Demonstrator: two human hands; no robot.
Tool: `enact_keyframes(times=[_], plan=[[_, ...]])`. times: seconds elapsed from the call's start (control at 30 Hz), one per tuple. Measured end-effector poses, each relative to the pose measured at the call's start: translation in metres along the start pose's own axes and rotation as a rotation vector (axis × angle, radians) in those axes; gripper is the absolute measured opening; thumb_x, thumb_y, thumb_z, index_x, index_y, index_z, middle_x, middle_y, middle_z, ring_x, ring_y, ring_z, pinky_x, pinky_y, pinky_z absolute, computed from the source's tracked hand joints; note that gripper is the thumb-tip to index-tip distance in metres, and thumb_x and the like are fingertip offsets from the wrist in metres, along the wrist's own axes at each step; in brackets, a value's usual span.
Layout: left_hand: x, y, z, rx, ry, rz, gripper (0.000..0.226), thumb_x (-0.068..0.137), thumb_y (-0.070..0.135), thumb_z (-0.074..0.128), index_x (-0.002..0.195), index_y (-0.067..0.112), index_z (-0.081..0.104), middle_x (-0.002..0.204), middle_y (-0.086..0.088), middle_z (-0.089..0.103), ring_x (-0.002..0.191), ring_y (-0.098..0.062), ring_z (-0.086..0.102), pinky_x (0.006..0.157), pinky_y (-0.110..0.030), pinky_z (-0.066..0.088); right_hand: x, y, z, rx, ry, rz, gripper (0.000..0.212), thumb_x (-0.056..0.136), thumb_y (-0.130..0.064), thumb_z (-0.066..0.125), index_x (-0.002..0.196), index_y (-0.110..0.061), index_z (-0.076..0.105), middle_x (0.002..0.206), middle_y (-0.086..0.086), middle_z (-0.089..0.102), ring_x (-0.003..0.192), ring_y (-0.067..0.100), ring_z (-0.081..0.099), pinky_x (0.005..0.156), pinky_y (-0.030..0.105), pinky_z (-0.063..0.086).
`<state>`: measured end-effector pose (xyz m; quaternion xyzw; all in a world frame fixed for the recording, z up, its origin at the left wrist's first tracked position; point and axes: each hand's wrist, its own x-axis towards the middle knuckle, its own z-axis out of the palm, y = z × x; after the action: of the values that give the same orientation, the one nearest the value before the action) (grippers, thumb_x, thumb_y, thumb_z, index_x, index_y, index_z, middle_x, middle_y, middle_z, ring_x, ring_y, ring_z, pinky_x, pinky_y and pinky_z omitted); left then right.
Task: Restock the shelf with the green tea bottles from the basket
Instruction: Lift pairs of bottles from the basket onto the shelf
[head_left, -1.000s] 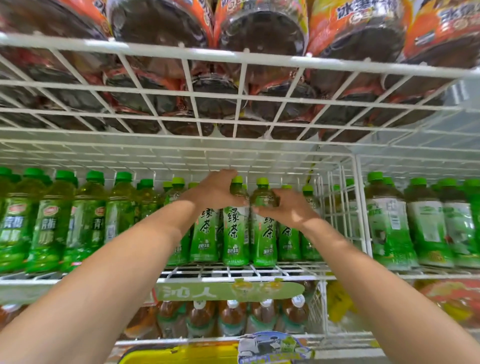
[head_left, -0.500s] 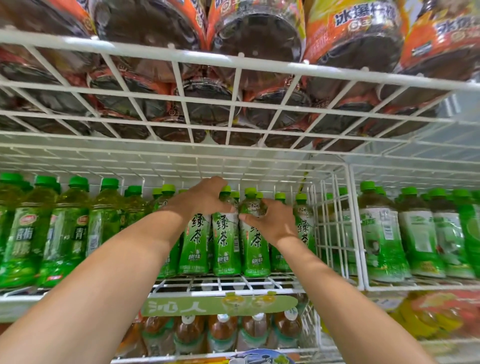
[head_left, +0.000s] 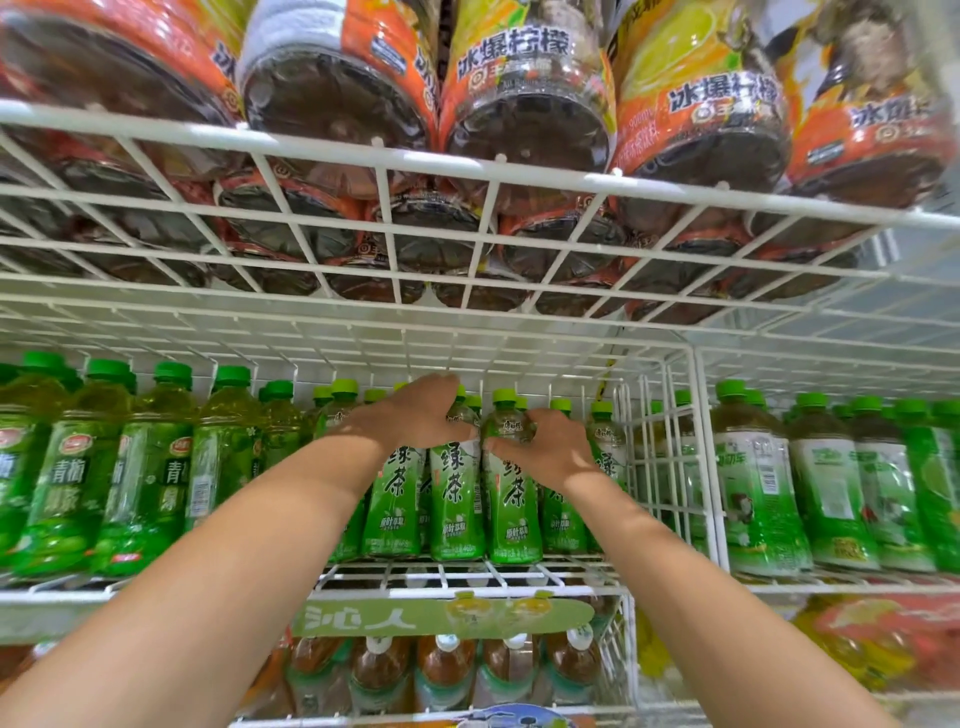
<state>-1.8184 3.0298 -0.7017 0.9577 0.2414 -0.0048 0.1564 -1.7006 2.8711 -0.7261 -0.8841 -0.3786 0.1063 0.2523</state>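
Note:
Several green tea bottles with green caps and green labels stand upright in a front row on the white wire shelf (head_left: 467, 577). My left hand (head_left: 410, 415) curls over the shoulder and cap of one front bottle (head_left: 457, 499). My right hand (head_left: 545, 447) grips the shoulder of the neighbouring bottle (head_left: 514, 514) from its right side. Both bottles rest on the shelf, touching each other. More green tea bottles stand behind and to the right of them, partly hidden by my hands. The basket is out of sight.
Green plum tea bottles (head_left: 130, 483) fill the shelf to the left. A wire divider (head_left: 670, 467) separates white-labelled green bottles (head_left: 763, 483) on the right. Large orange-labelled bottles (head_left: 524, 114) sit on the wire shelf overhead. Brown tea bottles (head_left: 447, 670) stand on the lower shelf.
The view has tilted upward, so the shelves sit lower in frame. Both hands stay on the same two front bottles, with the right hand shifted slightly on its bottle.

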Motion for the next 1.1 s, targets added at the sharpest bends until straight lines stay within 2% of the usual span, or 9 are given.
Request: enact_keyframes(times=[0.27,0.53,0.6,0.63,0.67,0.7,0.83,0.93,1.1], plan=[[-0.028,0.000,0.002,0.091,0.060,0.046,0.085,0.100,0.056,0.047,0.160,0.006,0.012,0.167,-0.015,0.016,0.153,-0.030,0.019,0.123,-0.043,0.024,-0.009,-0.004,-0.017,-0.089,-0.112,-0.064,0.065,0.102,-0.057,0.044,0.144,-0.008,0.049,0.142,0.013,0.058,0.124,0.030,0.058,0.101,0.036,0.049],[-0.098,0.019,-0.021,0.102,-0.012,0.015,0.072,0.101,0.062,0.034,0.157,0.018,0.028,0.163,-0.009,0.029,0.149,-0.027,0.030,0.120,-0.044,0.029,-0.046,-0.013,-0.039,-0.286,-0.116,-0.205,0.060,0.103,-0.055,0.042,0.149,-0.016,0.043,0.153,0.011,0.046,0.134,0.031,0.050,0.109,0.042,0.044],[-0.122,0.027,-0.022,0.053,-0.023,0.005,0.065,0.101,0.060,0.038,0.150,0.018,0.038,0.154,-0.009,0.043,0.138,-0.027,0.044,0.111,-0.039,0.038,-0.066,-0.016,-0.043,-0.313,-0.126,-0.278,0.057,0.103,-0.053,0.043,0.151,-0.023,0.040,0.157,0.009,0.040,0.140,0.029,0.044,0.113,0.043,0.040],[-0.133,0.030,-0.021,0.042,-0.035,-0.007,0.059,0.102,0.059,0.039,0.141,0.016,0.045,0.143,-0.010,0.052,0.126,-0.026,0.052,0.100,-0.035,0.044,-0.077,-0.018,-0.045,-0.325,-0.135,-0.312,0.058,0.103,-0.055,0.043,0.153,-0.027,0.036,0.161,0.006,0.034,0.145,0.028,0.037,0.116,0.046,0.035],[-0.144,0.033,-0.021,0.052,-0.043,-0.006,0.054,0.102,0.059,0.040,0.131,0.015,0.049,0.130,-0.008,0.058,0.115,-0.024,0.056,0.088,-0.032,0.045,-0.086,-0.018,-0.046,-0.346,-0.137,-0.347,0.061,0.102,-0.057,0.042,0.156,-0.029,0.032,0.164,0.004,0.029,0.149,0.028,0.032,0.119,0.048,0.031],[-0.155,0.036,-0.021,0.070,-0.033,0.011,0.055,0.101,0.060,0.040,0.131,0.015,0.051,0.131,-0.007,0.059,0.113,-0.024,0.057,0.085,-0.031,0.043,-0.095,-0.018,-0.047,-0.370,-0.131,-0.377,0.065,0.102,-0.060,0.041,0.157,-0.028,0.029,0.165,0.004,0.027,0.150,0.028,0.029,0.120,0.049,0.030],[-0.194,0.036,-0.015,0.189,0.063,0.189,0.073,0.101,0.060,0.040,0.157,0.015,0.028,0.158,-0.010,0.038,0.144,-0.025,0.036,0.116,-0.038,0.033,-0.134,-0.013,-0.051,-0.380,-0.135,-0.430,0.072,0.100,-0.065,0.038,0.160,-0.026,0.024,0.163,0.002,0.030,0.150,0.025,0.028,0.119,0.047,0.032],[-0.228,0.042,-0.010,0.219,0.080,0.254,0.074,0.101,0.059,0.038,0.160,0.018,0.021,0.164,-0.005,0.028,0.150,-0.018,0.026,0.121,-0.031,0.024,-0.170,-0.006,-0.050,-0.366,-0.069,-0.530,0.071,0.101,-0.060,0.040,0.160,-0.024,0.025,0.162,0.002,0.032,0.149,0.019,0.028,0.119,0.038,0.032],[-0.277,0.042,0.020,0.260,0.168,0.271,0.081,0.096,0.069,0.023,0.159,0.018,0.025,0.163,-0.005,0.030,0.150,-0.018,0.025,0.123,-0.032,0.023,-0.227,0.008,-0.035,-0.405,0.023,-0.611,0.067,0.102,-0.056,0.040,0.159,-0.021,0.031,0.159,-0.001,0.037,0.146,0.015,0.031,0.116,0.031,0.034]])
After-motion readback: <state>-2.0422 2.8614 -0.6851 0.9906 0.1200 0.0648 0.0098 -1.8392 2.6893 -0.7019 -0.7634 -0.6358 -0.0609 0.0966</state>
